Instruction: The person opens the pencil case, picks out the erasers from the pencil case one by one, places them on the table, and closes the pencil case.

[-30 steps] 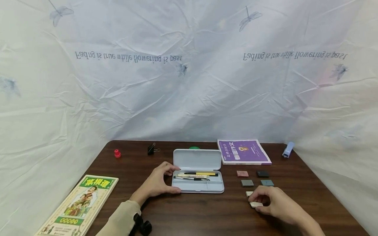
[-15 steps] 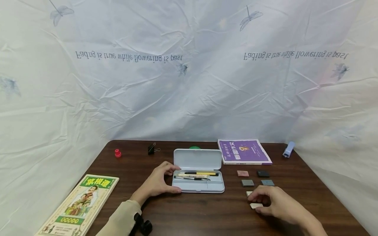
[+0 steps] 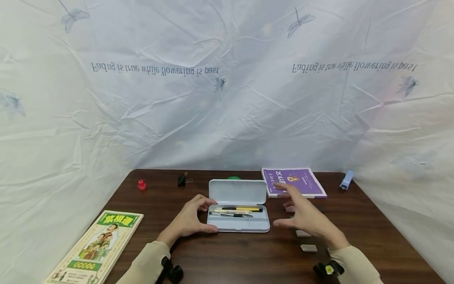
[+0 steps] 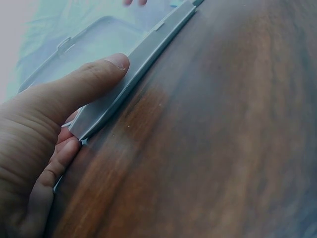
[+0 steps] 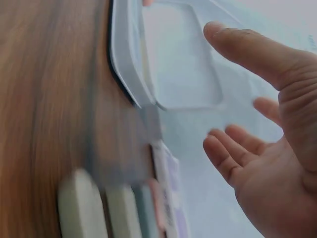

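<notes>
A pale grey-blue pencil case [image 3: 225, 225] lies with its lid [image 3: 237, 192] raised, several pens [image 3: 244, 209] in its long compartment. My left hand [image 3: 189, 217] grips its left end, the thumb along the front wall and the fingers round the back corner; the left wrist view shows that thumb on the wall. Off the case's right end, my right hand [image 3: 306, 217] hovers with fingers spread and nothing in them. Below it on the table are two whitish blocks [image 3: 308, 248]. Pink and dark blocks behind are mostly hidden by the hand.
Behind the right hand lies a purple book [image 3: 301, 185]; a light-blue stapler-like thing [image 3: 346, 180] is at the far right corner. A black binder clip [image 3: 181, 180] and a small red piece [image 3: 142, 184] stand at the back left. A green-and-cream booklet [image 3: 95, 244] lies front left.
My right hand has left the whitish blocks and moved left and away from me, its fingers opening out beside the pencil case. The left hand keeps its grip unmoved.
</notes>
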### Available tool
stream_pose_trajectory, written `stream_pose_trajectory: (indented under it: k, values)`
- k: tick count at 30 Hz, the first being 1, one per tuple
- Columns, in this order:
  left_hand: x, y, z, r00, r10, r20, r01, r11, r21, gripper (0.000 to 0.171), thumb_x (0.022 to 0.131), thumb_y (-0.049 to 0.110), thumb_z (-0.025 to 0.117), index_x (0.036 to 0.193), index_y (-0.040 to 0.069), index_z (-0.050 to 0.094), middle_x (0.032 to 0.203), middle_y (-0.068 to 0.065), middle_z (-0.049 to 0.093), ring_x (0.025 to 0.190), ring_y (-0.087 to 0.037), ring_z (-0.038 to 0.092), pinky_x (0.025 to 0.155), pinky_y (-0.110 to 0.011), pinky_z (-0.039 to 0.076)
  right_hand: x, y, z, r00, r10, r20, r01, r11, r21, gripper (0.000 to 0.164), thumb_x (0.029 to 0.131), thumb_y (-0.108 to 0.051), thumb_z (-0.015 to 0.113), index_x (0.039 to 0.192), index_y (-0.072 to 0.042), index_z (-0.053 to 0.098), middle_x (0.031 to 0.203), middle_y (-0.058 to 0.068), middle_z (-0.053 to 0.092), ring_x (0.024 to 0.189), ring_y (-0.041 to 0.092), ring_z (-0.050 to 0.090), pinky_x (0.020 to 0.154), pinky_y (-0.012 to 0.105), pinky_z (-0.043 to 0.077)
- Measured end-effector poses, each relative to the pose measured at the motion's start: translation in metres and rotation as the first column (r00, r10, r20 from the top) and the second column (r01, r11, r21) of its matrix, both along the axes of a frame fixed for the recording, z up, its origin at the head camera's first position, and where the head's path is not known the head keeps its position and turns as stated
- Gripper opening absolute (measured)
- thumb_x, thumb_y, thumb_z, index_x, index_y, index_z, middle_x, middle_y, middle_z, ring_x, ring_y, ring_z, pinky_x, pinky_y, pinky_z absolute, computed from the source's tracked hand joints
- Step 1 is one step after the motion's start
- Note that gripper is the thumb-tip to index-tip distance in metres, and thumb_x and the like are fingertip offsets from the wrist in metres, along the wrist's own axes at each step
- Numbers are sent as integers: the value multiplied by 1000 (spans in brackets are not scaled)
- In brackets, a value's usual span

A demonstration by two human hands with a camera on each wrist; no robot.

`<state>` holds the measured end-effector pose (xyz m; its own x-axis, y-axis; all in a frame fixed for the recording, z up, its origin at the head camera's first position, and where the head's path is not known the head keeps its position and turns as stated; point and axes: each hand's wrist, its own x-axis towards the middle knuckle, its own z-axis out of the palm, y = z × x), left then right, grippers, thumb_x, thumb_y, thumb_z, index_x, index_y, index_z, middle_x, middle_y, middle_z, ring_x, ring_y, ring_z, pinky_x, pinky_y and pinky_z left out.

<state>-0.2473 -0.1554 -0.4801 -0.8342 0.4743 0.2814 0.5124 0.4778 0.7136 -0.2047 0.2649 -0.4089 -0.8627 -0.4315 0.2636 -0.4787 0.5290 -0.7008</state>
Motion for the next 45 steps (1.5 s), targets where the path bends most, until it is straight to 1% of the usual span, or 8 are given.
stream_pose_trajectory:
  k: [4,12,15,19,23,28,32,45]
  values:
    - [0,3,0,1000,4,20,-5,1000,23,81,76,48,105,142,19,68,135,1,65,118,-18,65,106,-36,59,-13,-19,-14,1000,-7,2,7,999,45,136,79,-25,106,178,-19,14,176,27,24,136,55,59,102,63,60]
    - [-2,7,-5,996,29,87,-39,993,114,106,71,40,110,144,11,39,130,-5,62,116,-19,64,104,-33,57,-14,-37,-29,1000,9,0,-9,988,153,158,76,-34,107,179,-27,-13,184,24,2,114,36,74,98,52,63]
    - [-2,6,-5,996,28,80,-38,992,118,112,72,38,109,153,12,36,130,-6,62,114,-19,65,102,-33,57,-13,-38,-28,1000,1,-24,3,986,168,158,77,-32,107,179,-27,-13,183,25,12,115,31,73,97,48,62]
    - [-2,5,-5,1000,6,29,-8,997,74,97,75,42,107,151,16,53,132,-1,64,114,-17,64,102,-33,58,-12,-37,-26,997,40,-62,-27,979,201,124,80,-28,105,176,-20,29,158,16,51,121,24,66,98,43,59]
    - [-2,5,-4,1000,-13,-11,14,999,42,81,75,47,106,141,22,65,130,4,65,114,-16,64,104,-35,60,-12,-35,-24,997,68,-49,-53,965,257,78,85,-33,101,154,-22,65,136,2,53,113,17,58,94,37,56]
    - [-2,5,-4,1000,-14,-1,14,999,32,80,75,50,105,140,25,65,130,6,64,115,-15,63,105,-36,59,-11,-35,-22,997,77,-30,-67,961,268,59,98,-49,87,148,-23,69,137,2,53,110,15,59,92,37,55]
    - [-2,4,-3,1000,-10,-1,10,999,32,63,89,48,96,140,24,67,128,6,64,114,-14,63,105,-37,59,-12,-36,-22,996,84,-10,-80,968,236,46,107,-49,75,144,-21,71,134,3,52,97,14,56,84,31,50]
    - [-1,9,-3,1000,7,16,-7,999,38,62,88,49,97,137,24,68,128,5,63,113,-16,62,103,-36,58,-11,-36,-24,999,37,25,-42,970,241,43,105,-44,79,142,-23,72,134,3,51,96,16,54,83,30,48]
